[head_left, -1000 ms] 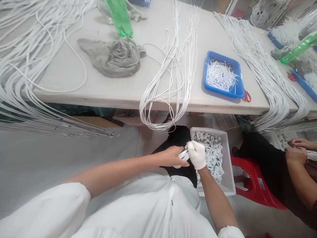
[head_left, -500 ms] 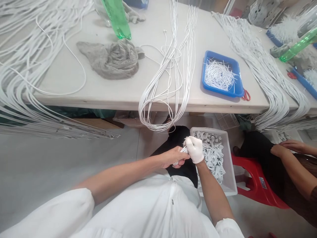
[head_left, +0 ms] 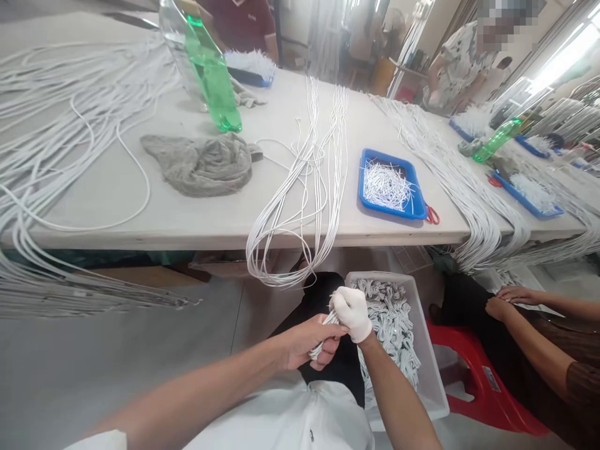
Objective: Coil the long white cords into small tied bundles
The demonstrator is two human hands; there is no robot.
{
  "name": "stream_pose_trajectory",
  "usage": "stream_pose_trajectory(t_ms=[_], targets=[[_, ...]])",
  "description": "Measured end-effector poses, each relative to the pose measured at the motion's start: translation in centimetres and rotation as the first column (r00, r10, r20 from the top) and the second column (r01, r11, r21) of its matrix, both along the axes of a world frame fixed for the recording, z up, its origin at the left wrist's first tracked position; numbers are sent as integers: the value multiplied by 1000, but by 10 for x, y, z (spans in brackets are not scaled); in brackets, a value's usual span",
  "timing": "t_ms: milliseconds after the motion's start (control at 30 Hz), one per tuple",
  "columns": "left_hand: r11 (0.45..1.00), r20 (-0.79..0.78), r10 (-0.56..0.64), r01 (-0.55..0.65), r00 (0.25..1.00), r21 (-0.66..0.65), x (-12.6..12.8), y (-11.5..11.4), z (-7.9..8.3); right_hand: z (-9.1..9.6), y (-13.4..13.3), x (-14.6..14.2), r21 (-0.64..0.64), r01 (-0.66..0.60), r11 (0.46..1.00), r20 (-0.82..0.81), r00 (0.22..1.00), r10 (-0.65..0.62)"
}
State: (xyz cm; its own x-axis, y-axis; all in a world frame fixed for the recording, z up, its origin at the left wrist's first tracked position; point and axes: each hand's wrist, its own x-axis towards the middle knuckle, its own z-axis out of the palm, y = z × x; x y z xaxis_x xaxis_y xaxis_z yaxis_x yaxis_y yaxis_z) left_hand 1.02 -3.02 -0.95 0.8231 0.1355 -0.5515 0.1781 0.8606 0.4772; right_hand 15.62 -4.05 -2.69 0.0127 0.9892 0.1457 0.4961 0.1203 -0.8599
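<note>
My left hand, bare, and my right hand, in a white glove, are close together and both grip a small bundle of white elastic cord. Its ends stick out past the glove and below my left fingers. Just to the right, a white plastic bin sits by my knees, packed with looped white cord. My right forearm passes in front of the bin's near part, which hides some of it.
A long white table lies ahead, with long cords hanging over its edge, a green bottle, a grey cloth, a blue tray of cut cord and red scissors. A co-worker's hands rest at right beside a red stool.
My view has tilted up, showing more of the far room, and my hands sit lower in the picture. Both hands still grip the bundle. The co-worker's hands have shifted.
</note>
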Motion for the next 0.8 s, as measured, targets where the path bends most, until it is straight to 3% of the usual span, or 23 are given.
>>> stream_pose_trajectory(t_ms=[167,300,367,500,600,700,800], targets=[[998,-54,-33,35,998,50,2,12,10,10,12,-1,32,-27,999,17,1000,26],[986,-203,77,-44,976,162,5,19,10,25,27,2,-25,-122,992,120,985,125],[978,-233,148,-108,961,176,2,22,9,40,43,15,-22,-103,994,170,980,105],[961,-230,249,-210,941,181,-8,25,1,75,101,66,187,114,976,279,946,-164],[948,-256,297,-252,920,197,-17,22,-6,88,156,106,278,158,948,476,834,-279],[937,-265,317,-259,911,233,-23,16,-10,87,202,128,265,133,955,655,702,-279],[935,-288,339,-286,896,210,-30,11,-13,83,227,135,234,41,971,727,656,-203]])
